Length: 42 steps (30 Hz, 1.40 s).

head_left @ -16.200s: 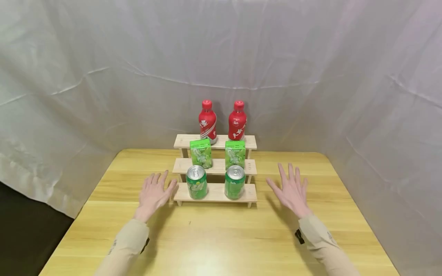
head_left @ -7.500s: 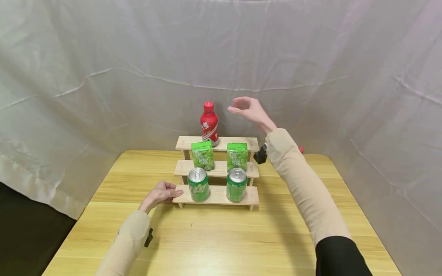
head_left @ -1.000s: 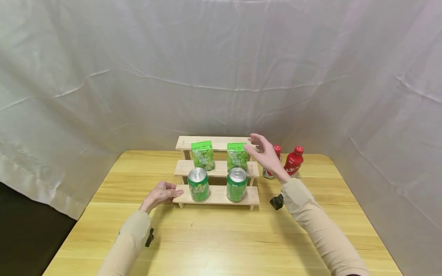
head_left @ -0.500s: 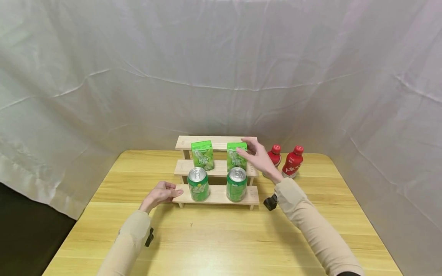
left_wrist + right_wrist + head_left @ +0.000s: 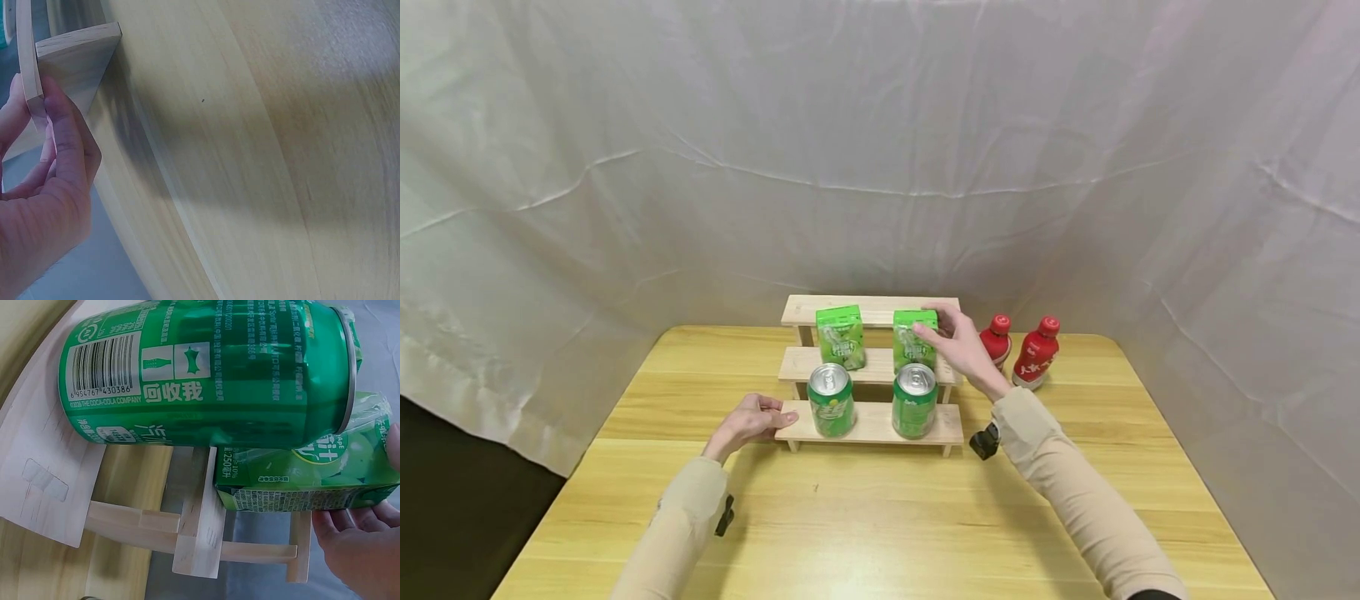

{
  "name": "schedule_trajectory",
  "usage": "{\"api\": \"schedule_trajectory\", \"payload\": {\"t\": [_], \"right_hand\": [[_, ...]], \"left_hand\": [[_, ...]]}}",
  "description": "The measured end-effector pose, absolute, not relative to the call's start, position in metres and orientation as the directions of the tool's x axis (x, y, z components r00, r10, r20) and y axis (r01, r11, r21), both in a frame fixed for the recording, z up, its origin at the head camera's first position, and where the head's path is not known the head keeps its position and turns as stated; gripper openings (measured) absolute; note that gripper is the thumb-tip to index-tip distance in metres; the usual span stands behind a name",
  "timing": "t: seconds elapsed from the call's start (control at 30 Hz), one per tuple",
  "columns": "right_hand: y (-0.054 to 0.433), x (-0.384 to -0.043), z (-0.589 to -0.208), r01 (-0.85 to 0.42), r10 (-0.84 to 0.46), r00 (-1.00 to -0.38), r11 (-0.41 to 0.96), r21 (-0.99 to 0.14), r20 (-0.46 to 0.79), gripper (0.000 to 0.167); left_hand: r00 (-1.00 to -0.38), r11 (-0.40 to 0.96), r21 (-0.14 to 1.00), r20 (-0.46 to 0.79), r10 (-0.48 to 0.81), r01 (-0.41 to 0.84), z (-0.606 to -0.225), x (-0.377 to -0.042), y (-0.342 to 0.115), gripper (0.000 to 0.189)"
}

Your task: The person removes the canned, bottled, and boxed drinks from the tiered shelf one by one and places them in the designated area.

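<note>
A three-tier wooden display stand (image 5: 873,422) stands on the table. My left hand (image 5: 748,422) pinches the left end of its lowest tier, thumb on top and fingers beneath, as the left wrist view (image 5: 59,144) also shows. My right hand (image 5: 966,346) grips the right green juice box (image 5: 906,343) near its top, thumb in front and fingers behind; the box is upright on the middle tier. Another green juice box (image 5: 841,340) shares that tier. Two green soda cans (image 5: 831,406) stand on the lowest tier, the right can (image 5: 206,375) partly hiding the gripped box.
Two red bottles (image 5: 1036,354) stand on the table right of the stand, one partly behind my right hand. The wooden table (image 5: 865,517) extends in front. A grey cloth (image 5: 880,150) hangs behind and along both sides.
Over the last second my right hand moved left and slightly down onto the right juice box. Earlier, both red bottles went from the top tier to the table, and my left hand took the stand.
</note>
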State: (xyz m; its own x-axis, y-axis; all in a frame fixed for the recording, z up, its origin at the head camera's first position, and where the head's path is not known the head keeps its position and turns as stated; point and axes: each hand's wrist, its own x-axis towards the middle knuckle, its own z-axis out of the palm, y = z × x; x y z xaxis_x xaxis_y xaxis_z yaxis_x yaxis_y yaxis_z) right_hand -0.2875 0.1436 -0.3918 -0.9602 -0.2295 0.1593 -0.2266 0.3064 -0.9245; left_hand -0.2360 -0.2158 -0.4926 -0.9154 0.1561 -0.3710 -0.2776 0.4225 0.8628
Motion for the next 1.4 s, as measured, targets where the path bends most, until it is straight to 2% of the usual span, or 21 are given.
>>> {"api": "schedule_trajectory", "payload": {"t": [0.5,0.83,1.4], "right_hand": [[0.143,-0.286,-0.386,-0.254,-0.219,-0.958,0.359,-0.898,0.184,0.041],[0.150,-0.279,-0.377,-0.271,-0.188,-0.958,0.337,-0.902,0.218,0.044],[0.204,-0.268,-0.372,-0.267,-0.123,-0.964,0.408,-0.873,0.238,0.043]], "left_hand": [[-0.912,0.389,0.871,-0.380,0.152,-0.298,-0.494,-0.238,-0.216,0.061],[-0.914,0.390,0.871,-0.379,0.145,-0.299,-0.494,-0.239,-0.216,0.059],[-0.917,0.413,0.865,-0.371,0.144,-0.285,-0.494,-0.237,-0.215,0.058]]}}
